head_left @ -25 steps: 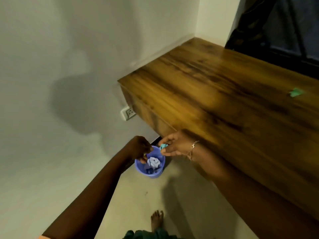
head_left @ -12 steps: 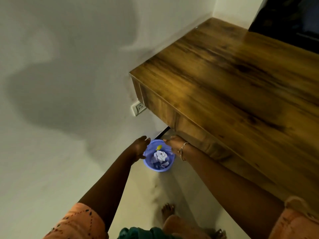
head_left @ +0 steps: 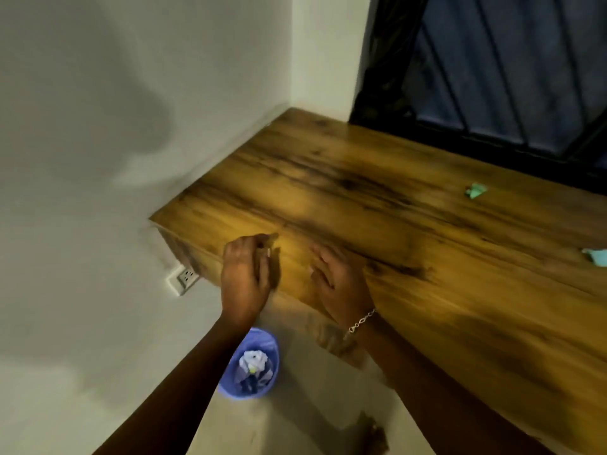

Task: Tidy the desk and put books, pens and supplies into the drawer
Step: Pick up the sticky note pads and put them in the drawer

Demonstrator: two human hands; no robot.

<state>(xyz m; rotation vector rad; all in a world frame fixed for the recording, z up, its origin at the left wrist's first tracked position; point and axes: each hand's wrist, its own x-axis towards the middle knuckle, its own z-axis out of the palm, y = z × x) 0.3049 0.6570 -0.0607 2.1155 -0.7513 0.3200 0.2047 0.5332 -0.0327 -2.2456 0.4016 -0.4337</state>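
Brown wood-grain desk (head_left: 394, 224), glossy top with dark streaks, set into a wall corner under a dark barred window (head_left: 509, 77). Its front edge runs just under both sets of fingers.

Left hand (head_left: 244, 274): back toward camera, fingers (head_left: 262, 246) bent at the knuckles over the desk's near left corner. Heavy blur; cannot tell whether they hold anything.

Right hand (head_left: 341, 284): fingers (head_left: 320, 257) loosely extended and spread, nothing in them, above the desk's front edge. Thin chain bracelet (head_left: 361, 321) at the wrist.

Small crumpled green paper scrap (head_left: 475, 191) on the desktop, well beyond the right fingertips, to the right and toward the window. Second pale green-blue scrap (head_left: 596, 256) farther right, at the frame edge.

Round blue plastic bin (head_left: 249, 364) on the floor, below the left wrist, holding crumpled white paper (head_left: 253, 359). White wall socket (head_left: 185, 279) left of the left fingers, under the desk corner.
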